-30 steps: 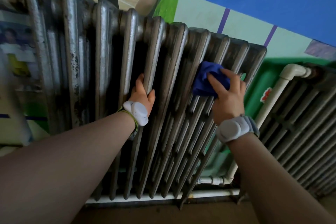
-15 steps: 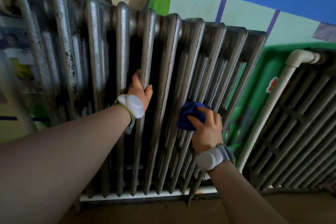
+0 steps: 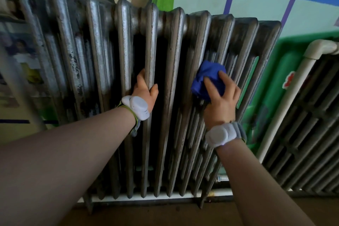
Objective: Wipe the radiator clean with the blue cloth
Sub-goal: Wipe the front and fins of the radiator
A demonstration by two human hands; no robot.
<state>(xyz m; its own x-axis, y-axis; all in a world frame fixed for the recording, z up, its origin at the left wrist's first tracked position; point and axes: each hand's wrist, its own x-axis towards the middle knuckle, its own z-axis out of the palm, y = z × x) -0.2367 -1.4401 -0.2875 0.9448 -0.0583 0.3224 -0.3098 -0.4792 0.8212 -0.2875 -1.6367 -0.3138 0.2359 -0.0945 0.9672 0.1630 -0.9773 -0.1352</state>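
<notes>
A worn silver cast-iron radiator (image 3: 102,57) with dark flaked patches fills the middle of the view. My left hand (image 3: 145,88) grips one of its central columns, fingers curled round the bar. My right hand (image 3: 221,97) presses a bunched blue cloth (image 3: 205,77) against the columns on the radiator's right side, at about mid height, fingers spread over the cloth. Both wrists carry white bands.
A second grey radiator (image 3: 308,134) stands at the right, with a white pipe (image 3: 293,86) running down between the two. A painted wall with green and blue areas lies behind. A white pipe (image 3: 216,193) runs along the bottom above the brown floor (image 3: 165,214).
My right hand swept the cloth down the right columns from near the top, then back up to mid height. My left hand has kept its grip on the same column.
</notes>
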